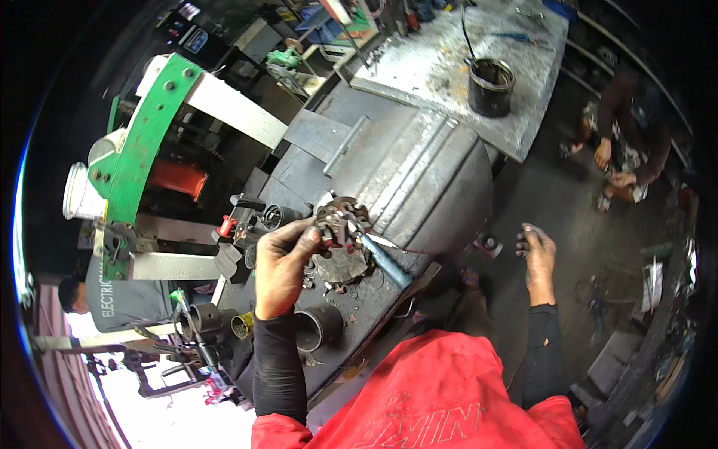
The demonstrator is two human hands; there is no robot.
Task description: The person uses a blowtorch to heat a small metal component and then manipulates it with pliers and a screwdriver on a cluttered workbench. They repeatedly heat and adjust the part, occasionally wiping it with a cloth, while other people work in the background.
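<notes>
In my left hand (280,273) is a small dark metal assembly (344,223) with several stubby prongs, pinched between thumb and fingers above the workbench. Just beyond it a blue-handled tool (385,262) slants over the bench; its far end is hidden by the assembly. Below the assembly lies a round grey metal piece (340,266) among small loose bits. My right hand (537,254) is out past the bench's right edge, over the floor. Its fingers are loosely bent and apart, and nothing shows in them.
A large grey metal casing (419,179) fills the middle of the bench. Hollow dark cylinders (319,328) stand near my left forearm. Further off, a black can (490,101) sits on a pale tabletop (426,67). A green-and-white frame (153,142) rises at left. Another person (624,142) crouches at right.
</notes>
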